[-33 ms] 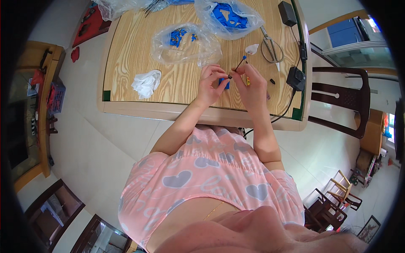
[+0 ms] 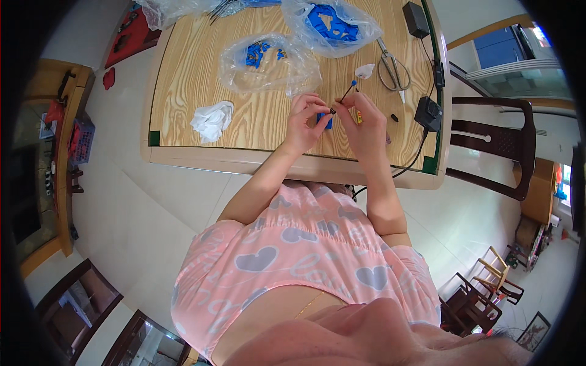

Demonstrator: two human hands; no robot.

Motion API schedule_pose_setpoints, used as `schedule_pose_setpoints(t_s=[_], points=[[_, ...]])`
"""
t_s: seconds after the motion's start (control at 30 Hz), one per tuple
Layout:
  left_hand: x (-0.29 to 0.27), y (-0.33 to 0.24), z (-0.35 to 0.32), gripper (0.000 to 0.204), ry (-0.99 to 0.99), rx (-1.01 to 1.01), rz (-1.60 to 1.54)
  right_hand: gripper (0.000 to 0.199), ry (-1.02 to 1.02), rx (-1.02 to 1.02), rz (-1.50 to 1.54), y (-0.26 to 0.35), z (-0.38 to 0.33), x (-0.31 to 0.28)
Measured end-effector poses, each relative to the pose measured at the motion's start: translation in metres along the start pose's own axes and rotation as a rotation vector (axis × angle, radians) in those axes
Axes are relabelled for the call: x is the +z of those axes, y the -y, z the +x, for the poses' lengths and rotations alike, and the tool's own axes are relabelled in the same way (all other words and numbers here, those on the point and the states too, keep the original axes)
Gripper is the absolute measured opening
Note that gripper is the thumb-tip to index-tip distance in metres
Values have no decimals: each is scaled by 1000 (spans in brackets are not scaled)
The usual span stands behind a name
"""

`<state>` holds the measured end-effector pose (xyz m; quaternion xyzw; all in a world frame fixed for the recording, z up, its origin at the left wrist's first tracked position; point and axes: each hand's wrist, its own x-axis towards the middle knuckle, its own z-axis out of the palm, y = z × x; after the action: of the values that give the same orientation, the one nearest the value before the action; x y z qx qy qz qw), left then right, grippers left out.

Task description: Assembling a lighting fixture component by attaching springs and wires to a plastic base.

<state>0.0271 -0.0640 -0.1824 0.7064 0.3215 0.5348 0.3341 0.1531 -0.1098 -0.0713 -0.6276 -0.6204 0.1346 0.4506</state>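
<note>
My left hand [image 2: 303,122] and my right hand [image 2: 364,125] meet close together above the table's near part. Between the left thumb and forefinger is a small dark piece [image 2: 332,111], too small to name. The right fingers are closed on a thin black rod with a blue end [image 2: 347,93], which slants up and away to the right. A blue object [image 2: 328,122] lies beneath the hands, partly covered by the left fingers. Beside the right fingers a small yellow piece [image 2: 359,116] shows, mostly hidden.
Clear bags hold small blue parts [image 2: 254,55] and larger blue pieces [image 2: 332,24]. Scissors [image 2: 394,70], a white scrap [image 2: 364,71], a black bit [image 2: 394,118] and a corded black box [image 2: 428,114] lie right. Crumpled white cloth [image 2: 212,121] lies left.
</note>
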Motion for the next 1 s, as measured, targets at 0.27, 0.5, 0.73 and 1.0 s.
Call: schedule_pose_setpoints(t_s=[0.27,0.5,0.73,1.0], points=[[0,-2,1,19,-3,-3,9,12,-12,-9,5,3,1,0],[0,-1,0,19,-4,-6,-3,12,2,-17,-4,2,1,0],[0,0,-1,19,-1,-11,-1,12,2,-16,9,4,1,-1],[1,-1,0,18,-9,-19,-13,11,1,-20,-3,2,0,-1]])
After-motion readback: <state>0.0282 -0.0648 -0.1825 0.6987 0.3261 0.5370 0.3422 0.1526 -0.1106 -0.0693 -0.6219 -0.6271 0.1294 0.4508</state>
